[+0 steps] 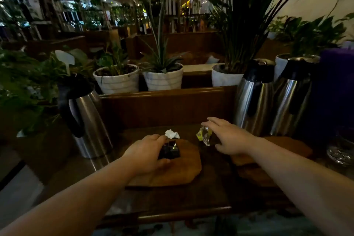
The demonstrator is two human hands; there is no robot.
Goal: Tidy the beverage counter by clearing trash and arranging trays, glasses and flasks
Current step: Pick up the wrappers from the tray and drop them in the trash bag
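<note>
Steel comes first at the far left: one flask [86, 119] stands well left of the wooden tray [168, 166], which I take as my landmark. My left hand [147, 154] lies on the tray's left half, fingers curled around a dark wrapper [169, 151] that rests on the wood, so that grip is closed on it. A crumpled white paper [171, 133] sits just beyond the tray's far edge, close to my left fingertips. Right of the tray, on the dark counter [210, 188], lies a clear and yellow wrapper [204, 135], its long axis running roughly away from me. My right hand [231, 139] hovers just right of it, fingers spread wide and holding nothing; it is clearly the nearer hand, and I judge a short reach leftward would take it. Further right, two flasks [254, 99] stand at the back, well apart from the tray
</note>
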